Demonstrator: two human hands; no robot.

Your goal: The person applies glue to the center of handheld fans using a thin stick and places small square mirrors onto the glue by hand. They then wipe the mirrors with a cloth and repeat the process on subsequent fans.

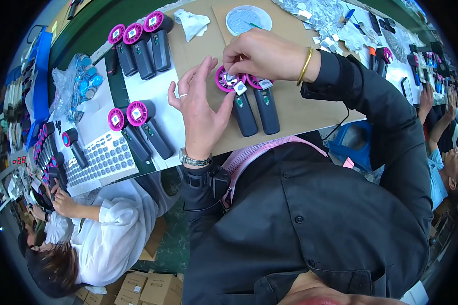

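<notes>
Two handheld fans with pink round heads and dark grey handles lie side by side in front of me, a left one [245, 118] and a right one [267, 113]. Over the left fan's head, my right hand [252, 53] is closed in a pinch; what its fingertips grip is mostly hidden. My left hand [202, 109] is open beside that fan, fingers raised and apart. Its thumb tip is close to a small white square piece [240, 88] at the top of the handle; whether they touch I cannot tell.
More pink-headed fans lie at the back left [143, 58] and left [155, 137]. A sheet of round grey stickers [102, 160] is near a co-worker in a white shirt [112, 231]. A round white dish [267, 23] sits behind my hands, with crumpled plastic [315, 15] to its right.
</notes>
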